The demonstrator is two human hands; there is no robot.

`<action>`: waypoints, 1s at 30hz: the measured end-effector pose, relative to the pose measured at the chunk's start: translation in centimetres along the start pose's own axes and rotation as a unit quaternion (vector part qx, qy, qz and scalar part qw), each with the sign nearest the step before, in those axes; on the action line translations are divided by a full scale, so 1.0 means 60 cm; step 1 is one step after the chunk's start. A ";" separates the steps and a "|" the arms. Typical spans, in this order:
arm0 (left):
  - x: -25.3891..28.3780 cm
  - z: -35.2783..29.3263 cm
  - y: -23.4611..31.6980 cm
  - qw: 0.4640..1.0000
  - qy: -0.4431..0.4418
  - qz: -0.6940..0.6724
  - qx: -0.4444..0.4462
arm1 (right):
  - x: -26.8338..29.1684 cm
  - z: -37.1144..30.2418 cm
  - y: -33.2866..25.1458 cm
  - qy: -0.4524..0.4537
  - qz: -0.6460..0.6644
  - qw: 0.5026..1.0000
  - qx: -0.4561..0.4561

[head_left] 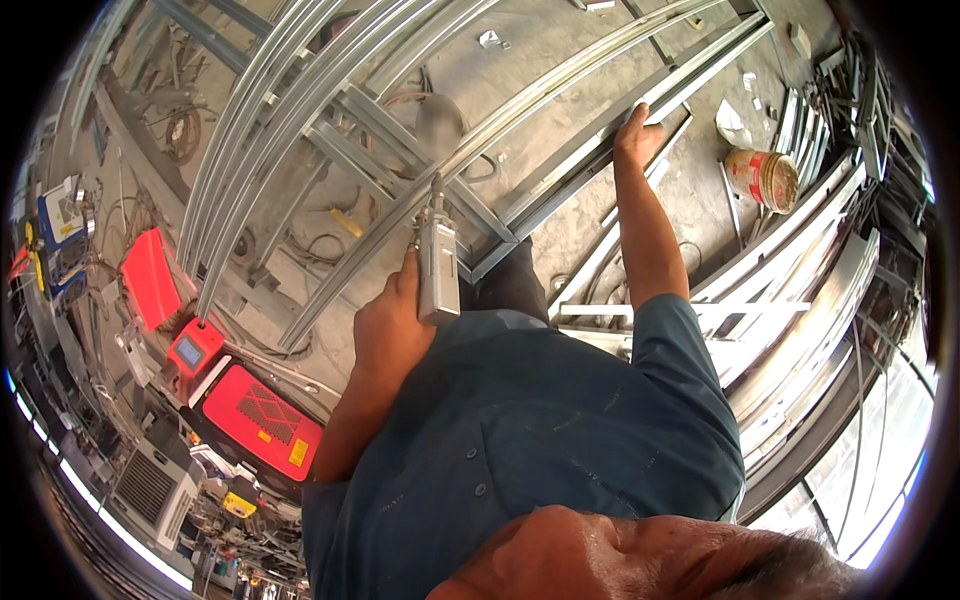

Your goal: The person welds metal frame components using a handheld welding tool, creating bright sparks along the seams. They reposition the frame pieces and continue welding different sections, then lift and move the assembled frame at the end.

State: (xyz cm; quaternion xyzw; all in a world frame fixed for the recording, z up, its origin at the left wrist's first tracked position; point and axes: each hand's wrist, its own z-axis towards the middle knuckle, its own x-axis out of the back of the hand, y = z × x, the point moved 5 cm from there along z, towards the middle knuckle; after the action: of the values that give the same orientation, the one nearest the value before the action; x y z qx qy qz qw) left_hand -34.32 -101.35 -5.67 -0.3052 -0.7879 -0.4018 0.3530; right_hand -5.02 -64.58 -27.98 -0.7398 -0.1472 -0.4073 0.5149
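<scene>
Concrete flooring, dusty and strewn with scraps, spreads under this workshop; the floor [530,40] itself carries the metalwork, probably because pieces this long would overhang any table. Toward its right edge lie stacked metal lengths [800,320] and a tub [762,180] with a red and yellow label, set aside where they seem to leave standing room. A red machine [260,420] sits toward the left edge, perhaps to be close by; whether anything links it to the work cannot be made out. The left hand [390,330] grasps a silver boxy tool [439,270] from behind, its narrow tip pointing away from the body over a long pale rail [362,262], likely so the tip stays in sight. Contact is unclear, as is a blurred grey disc shape beyond it. The metal frame [560,178] extends from a near corner by the person's legs toward the floor's far right corner. The right hand [637,137] rests at its outer side, seemingly to steady it; whether the fingers curl underneath, I cannot tell.
</scene>
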 end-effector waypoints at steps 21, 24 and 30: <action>0.072 -0.060 0.045 0.975 0.101 -0.195 -0.042 | -0.011 0.014 0.023 0.050 0.063 0.997 -0.017; 0.122 -0.075 0.041 0.945 0.142 -0.285 -0.076 | 0.004 -0.002 -0.003 -0.034 0.034 0.998 0.029; 0.212 -0.081 0.009 0.904 0.117 -0.410 -0.025 | 0.021 -0.310 -0.098 -0.245 0.101 0.946 0.188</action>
State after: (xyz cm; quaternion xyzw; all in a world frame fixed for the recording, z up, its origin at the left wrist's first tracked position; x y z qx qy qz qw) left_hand -39.54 -102.70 6.82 0.0852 -0.7862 -0.5633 0.2396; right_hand -16.37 -78.73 -20.66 -0.7176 -0.2671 -0.1244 0.6311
